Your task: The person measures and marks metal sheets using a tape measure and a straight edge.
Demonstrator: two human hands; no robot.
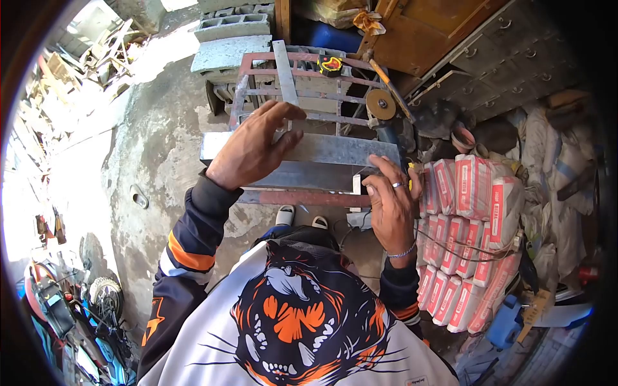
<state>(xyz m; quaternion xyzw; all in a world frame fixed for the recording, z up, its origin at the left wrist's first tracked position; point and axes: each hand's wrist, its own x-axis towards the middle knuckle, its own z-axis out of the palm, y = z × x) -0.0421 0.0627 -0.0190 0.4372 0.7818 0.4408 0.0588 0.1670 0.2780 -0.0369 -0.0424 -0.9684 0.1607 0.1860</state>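
Observation:
A long galvanized metal channel (322,149) lies crosswise in front of me on a reddish metal frame (309,196). Over its left part is my left hand (254,147), with thumb and fingers apart; its palm side is hidden. At the channel's right end, my right hand (391,209) has its index finger on the top and its thumb at the near edge. Beyond my left hand a flat metal ruler or strip (283,71) extends across the frame's bars. A yellow and black tape measure (329,65) and an angle grinder's disc (381,104) are farther back.
Red and white packaged bags (473,193) are stacked at the right. A hammer-like long wooden handle (393,90) leans near the grinder. Concrete blocks (232,29) stand behind the frame. A bicycle (77,321) is at lower left, and scrap wood (90,71) at upper left.

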